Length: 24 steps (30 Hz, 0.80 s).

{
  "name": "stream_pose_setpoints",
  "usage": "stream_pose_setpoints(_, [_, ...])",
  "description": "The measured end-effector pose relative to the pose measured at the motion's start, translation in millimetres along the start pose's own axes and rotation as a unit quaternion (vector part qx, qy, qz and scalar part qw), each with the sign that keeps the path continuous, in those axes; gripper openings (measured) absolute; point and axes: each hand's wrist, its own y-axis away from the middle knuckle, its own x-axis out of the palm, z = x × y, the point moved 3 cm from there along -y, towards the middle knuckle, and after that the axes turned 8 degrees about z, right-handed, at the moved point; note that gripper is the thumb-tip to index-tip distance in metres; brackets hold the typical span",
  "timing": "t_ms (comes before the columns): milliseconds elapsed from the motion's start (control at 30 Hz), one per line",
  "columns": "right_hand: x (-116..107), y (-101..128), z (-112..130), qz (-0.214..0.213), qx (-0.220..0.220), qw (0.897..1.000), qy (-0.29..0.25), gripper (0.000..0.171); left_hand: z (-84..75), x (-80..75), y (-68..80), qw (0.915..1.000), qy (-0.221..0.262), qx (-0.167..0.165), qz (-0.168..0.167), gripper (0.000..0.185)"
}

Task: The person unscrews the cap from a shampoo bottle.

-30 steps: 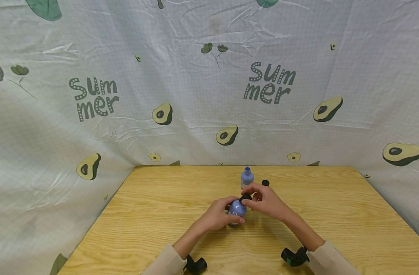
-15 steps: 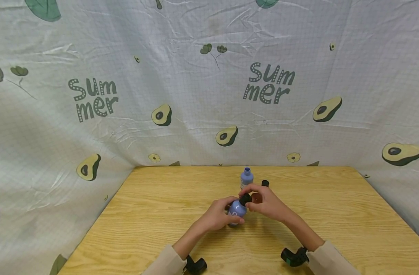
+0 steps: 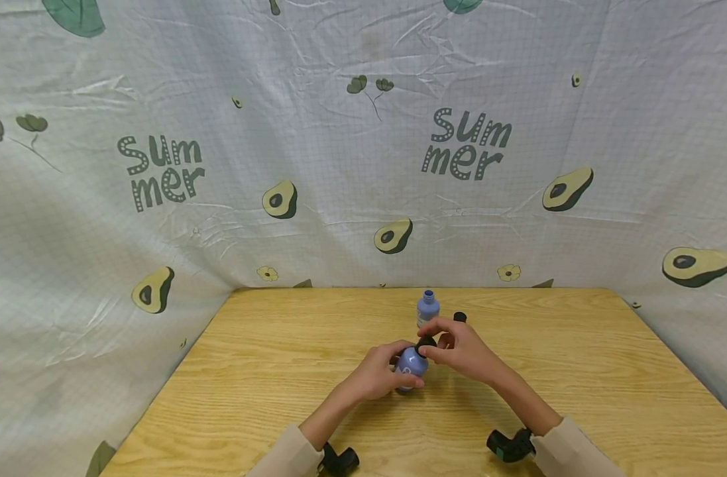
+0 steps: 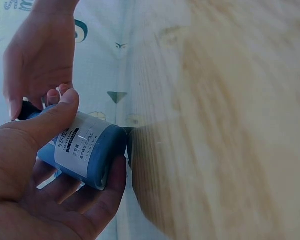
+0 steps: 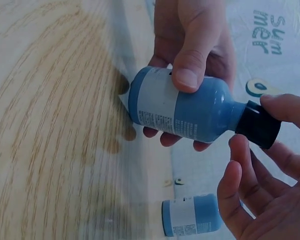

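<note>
My left hand [image 3: 375,374] grips a round-shouldered blue bottle [image 3: 411,363] by its body, in the middle of the table. The bottle leans with its neck toward my right hand [image 3: 461,348], whose thumb and fingers pinch the black cap [image 5: 258,125] at the neck. A white label with printed text [image 4: 77,145] shows on the bottle in the left wrist view. Behind the hands stands a second blue bottle [image 3: 427,310], upright and with no cap on its mouth. Just past my right hand a small black cylinder [image 3: 460,317] shows, its lower part hidden by the hand.
The wooden table [image 3: 268,371] reaches back to a pale cloth [image 3: 339,165] printed with avocados and lettering, which hangs behind and at both sides. Black wrist-worn devices, the left one [image 3: 339,458] and the right one [image 3: 511,445], sit below the forearms.
My right thumb and fingers have shifted around the cap, back toward the right and then forward over its front again. My left hand and the bottle have stayed in place.
</note>
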Motion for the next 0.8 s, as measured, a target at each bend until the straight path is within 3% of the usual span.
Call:
stream_pose_setpoints(200, [-0.2, 0.1, -3.3, 0.013, -0.005, 1.0, 0.023, 0.027, 0.7, 0.2, 0.4, 1.0, -0.003, 0.003, -0.002, 0.054])
stream_pose_setpoints(500, [1.1, 0.0, -1.3, 0.028, -0.034, 0.999, -0.015, 0.027, 1.2, -0.1, 0.2, 1.0, 0.002, -0.003, 0.0, 0.055])
stream_pose_setpoints(800, [1.7, -0.7, -5.7, 0.012, -0.011, 1.0, -0.011, 0.032, 0.8, -0.4, 0.9, 1.0, -0.001, -0.003, 0.0, 0.054])
